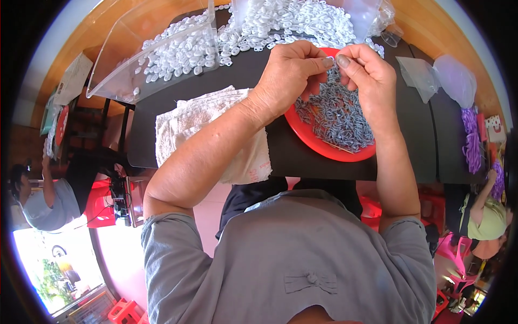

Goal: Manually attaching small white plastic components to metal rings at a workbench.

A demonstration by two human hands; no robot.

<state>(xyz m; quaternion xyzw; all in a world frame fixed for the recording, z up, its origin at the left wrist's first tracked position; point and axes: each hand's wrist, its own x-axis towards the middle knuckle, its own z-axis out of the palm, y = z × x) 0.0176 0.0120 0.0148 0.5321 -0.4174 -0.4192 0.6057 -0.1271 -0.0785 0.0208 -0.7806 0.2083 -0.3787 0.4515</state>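
i see both hands pinching one small grey part [333, 63] between them. left hand [291, 75] and right hand [367, 73] meet fingertip to fingertip, right above the red plate [324, 148].

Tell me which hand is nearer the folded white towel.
Left. The left hand is just right of the folded white towel, its forearm crossing over it. The right hand is farther right, above the red plate.
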